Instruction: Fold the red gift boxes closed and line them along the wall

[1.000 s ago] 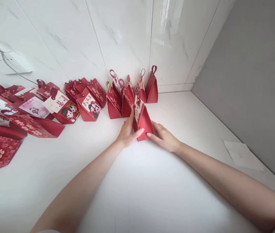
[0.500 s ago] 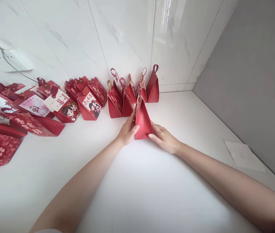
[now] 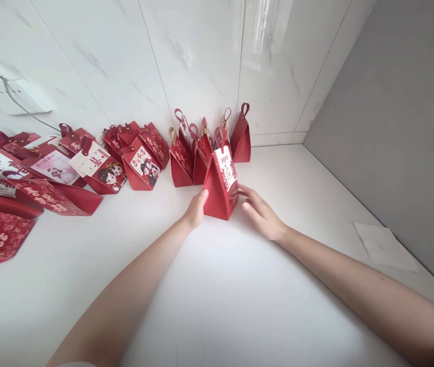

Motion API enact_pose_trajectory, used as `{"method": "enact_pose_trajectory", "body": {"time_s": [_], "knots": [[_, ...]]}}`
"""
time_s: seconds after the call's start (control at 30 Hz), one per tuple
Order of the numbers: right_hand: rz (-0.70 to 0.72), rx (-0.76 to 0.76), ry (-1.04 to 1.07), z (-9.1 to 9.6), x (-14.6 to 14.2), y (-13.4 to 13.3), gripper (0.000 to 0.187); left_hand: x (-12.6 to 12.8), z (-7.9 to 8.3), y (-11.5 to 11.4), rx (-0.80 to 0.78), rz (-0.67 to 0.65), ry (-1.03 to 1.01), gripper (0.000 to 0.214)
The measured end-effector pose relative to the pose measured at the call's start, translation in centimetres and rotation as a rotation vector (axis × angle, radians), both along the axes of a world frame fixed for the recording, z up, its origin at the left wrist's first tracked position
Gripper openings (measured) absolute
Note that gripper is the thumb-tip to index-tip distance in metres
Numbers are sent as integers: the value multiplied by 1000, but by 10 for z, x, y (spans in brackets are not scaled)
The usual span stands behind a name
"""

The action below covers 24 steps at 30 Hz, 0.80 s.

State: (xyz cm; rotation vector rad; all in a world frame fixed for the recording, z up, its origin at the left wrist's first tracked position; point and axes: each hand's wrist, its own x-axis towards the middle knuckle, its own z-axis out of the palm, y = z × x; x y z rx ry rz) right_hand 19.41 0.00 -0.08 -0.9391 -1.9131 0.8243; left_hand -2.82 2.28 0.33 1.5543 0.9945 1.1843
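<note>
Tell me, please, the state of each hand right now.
Left hand: thumb on the red gift box between the hands; fingers hidden, grip unclear.
Right hand: open beside the box; contact unclear.

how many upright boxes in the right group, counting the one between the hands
7: one box between left hand and right hand, two boxes behind and left of it, four boxes nearer the wall. More may be hidden.

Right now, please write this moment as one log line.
left grip: touching red box; right grip: beside it; box: upright on white surface
</note>
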Motion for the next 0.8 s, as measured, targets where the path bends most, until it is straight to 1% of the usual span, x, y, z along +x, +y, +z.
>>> {"method": "enact_pose_trajectory", "body": {"time_s": [0.03, 0.07, 0.1, 0.13, 0.17, 0.2, 0.27, 0.33, 0.37, 0.43, 0.5, 0.53, 0.6, 0.63, 0.67, 0.7, 0.77, 0.8], "knots": [[-76, -9, 87, -1, 0, 0, 58, -1, -2, 2, -32, -6, -62, 63], [-144, -15, 160, -2, 0, 0, 59, -2, -3, 4, -34, -2, -99, 56], [-192, -21, 212, -2, 1, 0, 61, -3, -4, 7, -7, 33, -109, 48], [-216, -33, 239, -2, 1, 0, 62, -5, -4, 10, 32, 83, -103, 44], [-214, -48, 249, -1, 2, 0, 61, -6, -4, 12, 66, 138, -92, 44], [-191, -63, 246, -1, 2, 0, 58, -7, -4, 14, 82, 189, -89, 45], [-119, -72, 203, 0, 3, -2, 51, -8, -4, 15, 50, 249, -111, 40], [-45, -58, 121, 1, 2, -3, 46, -8, -2, 12, -12, 260, -151, 34], [-9, -55, 71, 1, 2, -3, 45, -7, -1, 10, -35, 260, -164, 35], [43, -43, -38, 2, 1, -3, 48, -6, 3, 7, -42, 284, -162, 39], [62, 13, -161, 3, 0, -3, 60, -7, 11, 6, 13, 374, -143, 43], [63, 54, -216, 3, -1, -3, 66, -9, 19, 7, 55, 432, -133, 45], [96, 110, -270, 6, -1, -6, 73, -17, 41, 8, 140, 551, -105, 51], [138, 98, -257, 7, -2, -8, 72, -23, 55, 8, 156, 581, -82, 55], [190, 57, -220, 9, -2, -11, 69, -30, 71, 5, 144, 580, -47, 59], [241, -1, -172, 10, -3, -14, 66, -38, 87, 0, 105, 542, 2, 61], [297, -107, -99, 12, -4, -20, 61, -50, 117, -16, 1, 364, 130, 58], [301, -132, -90, 12, -5, -23, 60, -53, 129, -26, 15, 308, 174, 52]]}}
